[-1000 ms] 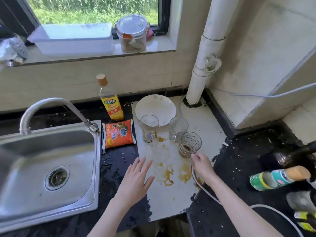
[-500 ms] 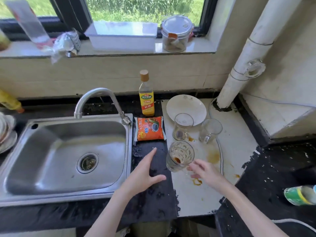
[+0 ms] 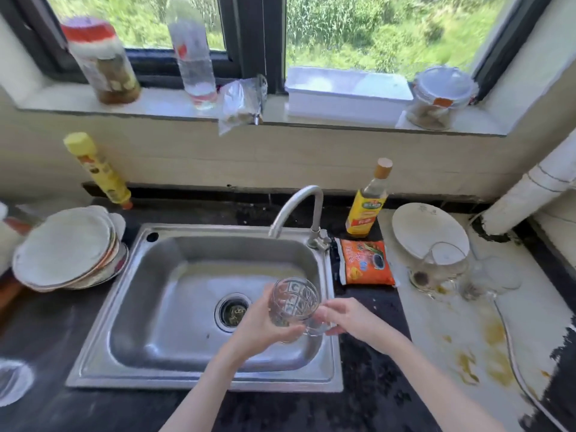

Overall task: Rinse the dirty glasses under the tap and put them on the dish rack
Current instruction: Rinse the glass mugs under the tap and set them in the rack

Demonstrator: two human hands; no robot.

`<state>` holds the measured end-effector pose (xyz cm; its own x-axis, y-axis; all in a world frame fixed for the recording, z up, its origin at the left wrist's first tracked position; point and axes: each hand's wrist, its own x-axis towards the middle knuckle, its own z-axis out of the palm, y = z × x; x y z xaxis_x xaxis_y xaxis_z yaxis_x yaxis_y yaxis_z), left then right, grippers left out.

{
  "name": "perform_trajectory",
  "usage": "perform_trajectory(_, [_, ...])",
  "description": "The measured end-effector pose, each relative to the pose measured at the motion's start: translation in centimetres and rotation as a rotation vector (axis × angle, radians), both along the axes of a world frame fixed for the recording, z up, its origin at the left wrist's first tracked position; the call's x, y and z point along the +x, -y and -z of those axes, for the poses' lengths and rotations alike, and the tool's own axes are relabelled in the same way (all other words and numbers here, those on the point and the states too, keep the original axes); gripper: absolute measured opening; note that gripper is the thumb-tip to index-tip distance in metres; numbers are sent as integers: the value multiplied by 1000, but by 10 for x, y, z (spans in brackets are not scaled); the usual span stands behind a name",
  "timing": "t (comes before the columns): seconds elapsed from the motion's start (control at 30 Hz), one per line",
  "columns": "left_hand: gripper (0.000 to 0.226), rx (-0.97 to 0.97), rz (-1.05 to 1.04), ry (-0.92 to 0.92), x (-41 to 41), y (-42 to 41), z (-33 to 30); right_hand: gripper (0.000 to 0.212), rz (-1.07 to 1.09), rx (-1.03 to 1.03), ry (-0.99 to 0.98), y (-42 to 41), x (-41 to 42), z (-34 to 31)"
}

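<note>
Left hand [image 3: 260, 325] grips the patterned glass [image 3: 293, 302] from its left side, fingers curled under and around the lower body. Right hand [image 3: 346, 318] holds the same glass at its handle [image 3: 318, 329] on the right, fingers curled around it. Glass is held roughly upright, mouth tilted slightly toward the camera, over the right part of the sink [image 3: 174, 307], just right of the drain [image 3: 233, 311]. It sits in front of and below the tap spout [image 3: 297, 207]; whether water is running cannot be told. Dark residue shows at the glass bottom.

Two more glasses remain on the pale slab of the counter [image 3: 436, 332] at right: a handled glass [image 3: 436, 269] with brown dregs, and a clear glass [image 3: 489, 279] just beside it. Both are blurred. Behind them lies a white plate [image 3: 420, 226], its near edge overlapped by the handled glass. Yellow-brown stains [image 3: 495, 357] mark the slab in front of the glasses.

Between sink and slab lies an orange packet [image 3: 366, 263]; behind it stands a bottle with a yellow label [image 3: 367, 201], beside the tap base. Left of the sink a stack of plates [image 3: 65, 247] leans on the dark counter, with a yellow bottle [image 3: 99, 173] behind it, tilted against the wall. The windowsill [image 3: 280, 115] carries a red-lidded jar [image 3: 101, 60], a clear bottle [image 3: 194, 63], a crumpled bag [image 3: 241, 102], a white tray [image 3: 346, 92] and a lidded container [image 3: 441, 98].
</note>
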<state>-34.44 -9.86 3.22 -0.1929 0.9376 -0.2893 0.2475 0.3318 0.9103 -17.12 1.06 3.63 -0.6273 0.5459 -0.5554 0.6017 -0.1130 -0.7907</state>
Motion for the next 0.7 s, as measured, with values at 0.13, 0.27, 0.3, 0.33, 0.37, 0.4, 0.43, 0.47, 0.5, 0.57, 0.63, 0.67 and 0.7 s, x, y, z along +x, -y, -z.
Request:
perform_trajectory(0.13, [68,-45,-116,57,-21,4,20,24,49,-12,74,-19,-15,0])
perform_trajectory(0.27, [61,-75,-203,33,-38,-3,26,38,114,315,186,-58,-30,3])
perform_trajectory(0.3, [59,-71,-221,33,-40,-5,25,39,135,385,200,-70,-35,4])
perform_trajectory(0.33, [57,-66,-239,29,-42,-8,25,41,152,441,212,-82,-42,6])
perform_trajectory(0.37, [56,-65,-254,28,-44,-11,26,45,162,476,225,-93,-49,8])
perform_trajectory(0.4, [54,-68,-265,33,-46,-14,26,50,164,492,235,-102,-56,11])
perform_trajectory(0.43, [53,-74,-274,37,-48,-18,27,53,157,485,240,-109,-62,14])
perform_trajectory(0.47, [54,-83,-279,41,-51,-21,28,54,141,473,238,-114,-68,17])
perform_trajectory(0.5, [55,-94,-282,44,-53,-25,31,53,126,460,236,-116,-72,22])
perform_trajectory(0.57, [56,-102,-284,50,-57,-34,35,47,116,479,217,-114,-77,33])
perform_trajectory(0.63, [56,-100,-286,55,-59,-40,40,46,169,523,150,-108,-75,45])
perform_trajectory(0.67, [56,-103,-289,61,-60,-43,43,44,190,532,114,-105,-74,51])
perform_trajectory(0.7, [57,-105,-294,72,-60,-45,46,44,191,543,86,-101,-74,56])
